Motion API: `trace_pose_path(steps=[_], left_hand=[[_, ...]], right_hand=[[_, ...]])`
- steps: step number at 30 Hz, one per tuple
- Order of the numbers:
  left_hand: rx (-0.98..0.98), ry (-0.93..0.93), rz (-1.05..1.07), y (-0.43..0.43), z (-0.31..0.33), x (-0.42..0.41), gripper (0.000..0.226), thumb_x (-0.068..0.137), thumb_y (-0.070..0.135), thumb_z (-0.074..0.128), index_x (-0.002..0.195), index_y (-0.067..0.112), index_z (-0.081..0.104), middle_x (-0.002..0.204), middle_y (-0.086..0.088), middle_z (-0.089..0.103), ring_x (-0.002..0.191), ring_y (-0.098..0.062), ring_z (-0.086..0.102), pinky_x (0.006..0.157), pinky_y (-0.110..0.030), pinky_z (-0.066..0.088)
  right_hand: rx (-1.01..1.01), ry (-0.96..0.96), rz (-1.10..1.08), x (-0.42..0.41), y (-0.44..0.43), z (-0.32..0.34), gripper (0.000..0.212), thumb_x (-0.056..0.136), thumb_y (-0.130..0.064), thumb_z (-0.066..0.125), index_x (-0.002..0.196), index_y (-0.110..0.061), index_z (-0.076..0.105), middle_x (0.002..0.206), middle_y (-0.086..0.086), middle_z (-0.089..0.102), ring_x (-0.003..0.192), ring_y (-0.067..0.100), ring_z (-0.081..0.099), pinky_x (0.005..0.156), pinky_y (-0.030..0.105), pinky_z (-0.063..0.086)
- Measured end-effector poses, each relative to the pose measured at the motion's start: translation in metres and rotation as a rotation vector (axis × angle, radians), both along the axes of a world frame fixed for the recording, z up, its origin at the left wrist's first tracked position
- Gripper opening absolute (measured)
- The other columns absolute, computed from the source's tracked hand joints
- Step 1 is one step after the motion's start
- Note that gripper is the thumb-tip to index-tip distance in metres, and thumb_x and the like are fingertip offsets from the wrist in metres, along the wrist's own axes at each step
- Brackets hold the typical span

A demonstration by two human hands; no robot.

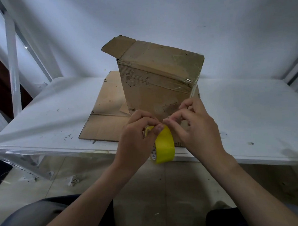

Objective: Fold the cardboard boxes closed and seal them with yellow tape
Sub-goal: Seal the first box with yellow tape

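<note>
A worn brown cardboard box stands upright on a flattened piece of cardboard on the white table, with one flap sticking up at its far left corner and old clear tape across its top. In front of it, near the table's front edge, my left hand grips a roll of yellow tape. My right hand has its fingers curled at the top of the roll, with fingertip and thumb picking at the tape where it meets my left thumb. Whether a free tape end is lifted cannot be seen.
The white table is speckled with small scraps. A white metal frame rises at the left, and a white wall stands behind. Below the front edge lie a plastic-covered floor and my knees.
</note>
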State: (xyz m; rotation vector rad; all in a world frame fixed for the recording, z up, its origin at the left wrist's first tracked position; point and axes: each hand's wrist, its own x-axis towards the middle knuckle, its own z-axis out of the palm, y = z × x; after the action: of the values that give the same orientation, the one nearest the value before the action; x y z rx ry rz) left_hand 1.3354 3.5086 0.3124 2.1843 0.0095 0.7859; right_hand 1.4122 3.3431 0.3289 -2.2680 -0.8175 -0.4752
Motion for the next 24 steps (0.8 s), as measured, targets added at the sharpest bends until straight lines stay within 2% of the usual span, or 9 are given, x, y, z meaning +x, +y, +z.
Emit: trace_pose_path(steps=[2, 4, 6, 8, 13, 16, 19, 22, 24], left_hand=[[-0.031, 0.015, 0.001, 0.0007, 0.0000, 0.0001, 0.003, 0.091, 0.019, 0.073, 0.092, 0.016, 0.074, 0.100, 0.009, 0.063, 0.094, -0.003, 0.060, 0.074, -0.010, 0.045], [-0.062, 0.020, 0.005, 0.0017, 0.0001, -0.0004, 0.001, 0.092, 0.020, 0.072, 0.092, 0.019, 0.073, 0.100, 0.010, 0.063, 0.094, -0.007, 0.062, 0.072, -0.016, 0.051], [-0.088, 0.026, 0.008, 0.0021, 0.0006, -0.0008, 0.002, 0.092, 0.021, 0.072, 0.092, 0.023, 0.072, 0.100, 0.011, 0.062, 0.092, -0.009, 0.063, 0.072, -0.024, 0.054], [-0.109, 0.030, 0.000, 0.0022, 0.0012, -0.0012, 0.002, 0.092, 0.021, 0.073, 0.092, 0.023, 0.072, 0.100, 0.011, 0.062, 0.092, -0.010, 0.063, 0.072, -0.029, 0.056], [-0.095, -0.009, -0.071, 0.0015, 0.0035, -0.0019, 0.003, 0.091, 0.029, 0.072, 0.091, 0.027, 0.071, 0.101, 0.007, 0.057, 0.096, -0.016, 0.060, 0.075, -0.030, 0.054], [-0.105, -0.022, 0.043, 0.0013, 0.0029, -0.0024, 0.022, 0.086, 0.050, 0.071, 0.087, 0.032, 0.057, 0.092, 0.012, 0.056, 0.085, -0.013, 0.058, 0.068, -0.029, 0.053], [-0.329, 0.214, 0.061, 0.0002, 0.0052, -0.0034, 0.050, 0.073, 0.073, 0.069, 0.092, 0.033, 0.048, 0.085, 0.008, 0.061, 0.073, -0.008, 0.060, 0.061, -0.020, 0.050], [-0.693, 0.427, -0.114, -0.0044, 0.0054, -0.0026, 0.059, 0.072, 0.054, 0.079, 0.112, 0.025, 0.047, 0.096, -0.001, 0.075, 0.079, -0.005, 0.072, 0.062, -0.018, 0.054], [-0.755, 0.432, -0.138, -0.0037, 0.0062, -0.0020, 0.049, 0.083, 0.032, 0.080, 0.119, 0.026, 0.046, 0.093, 0.006, 0.078, 0.082, -0.008, 0.074, 0.062, -0.019, 0.056]], right_hand=[[-0.036, 0.033, -0.076, 0.0016, 0.0022, -0.0026, 0.059, 0.080, -0.077, 0.051, 0.122, -0.035, 0.056, 0.118, -0.017, 0.040, 0.087, 0.001, 0.052, 0.061, 0.016, 0.042], [0.034, 0.092, -0.053, 0.0039, 0.0009, -0.0037, 0.065, 0.080, -0.065, 0.067, 0.135, -0.036, 0.046, 0.119, -0.019, 0.038, 0.089, 0.002, 0.054, 0.065, 0.017, 0.047], [0.088, 0.025, 0.088, 0.0043, -0.0032, -0.0055, 0.041, 0.087, -0.045, 0.074, 0.123, -0.033, 0.058, 0.114, -0.018, 0.039, 0.088, 0.002, 0.054, 0.066, 0.010, 0.044], [0.104, -0.050, 0.211, 0.0031, -0.0064, -0.0059, 0.023, 0.092, -0.038, 0.068, 0.112, -0.027, 0.072, 0.112, -0.012, 0.044, 0.095, 0.004, 0.052, 0.071, 0.011, 0.044], [0.101, 0.005, 0.348, 0.0035, -0.0031, -0.0049, 0.020, 0.091, -0.035, 0.071, 0.101, -0.021, 0.081, 0.111, -0.002, 0.055, 0.088, 0.017, 0.056, 0.070, 0.031, 0.050], [0.174, 0.070, 0.332, 0.0009, -0.0007, -0.0026, 0.019, 0.090, -0.032, 0.069, 0.097, -0.018, 0.081, 0.104, -0.003, 0.059, 0.091, 0.014, 0.059, 0.073, 0.022, 0.049], [0.202, 0.146, 0.272, 0.0011, -0.0001, -0.0020, 0.008, 0.090, -0.023, 0.073, 0.092, -0.019, 0.080, 0.101, -0.004, 0.060, 0.094, 0.007, 0.058, 0.075, 0.013, 0.044], [0.216, 0.182, 0.238, 0.0000, 0.0002, -0.0002, 0.012, 0.091, -0.034, 0.069, 0.087, -0.026, 0.077, 0.101, -0.006, 0.058, 0.097, 0.004, 0.056, 0.075, 0.008, 0.041], [0.202, 0.174, 0.171, -0.0016, 0.0022, 0.0011, 0.015, 0.086, -0.048, 0.066, 0.085, -0.035, 0.074, 0.100, -0.010, 0.056, 0.097, 0.004, 0.055, 0.073, 0.008, 0.040]])
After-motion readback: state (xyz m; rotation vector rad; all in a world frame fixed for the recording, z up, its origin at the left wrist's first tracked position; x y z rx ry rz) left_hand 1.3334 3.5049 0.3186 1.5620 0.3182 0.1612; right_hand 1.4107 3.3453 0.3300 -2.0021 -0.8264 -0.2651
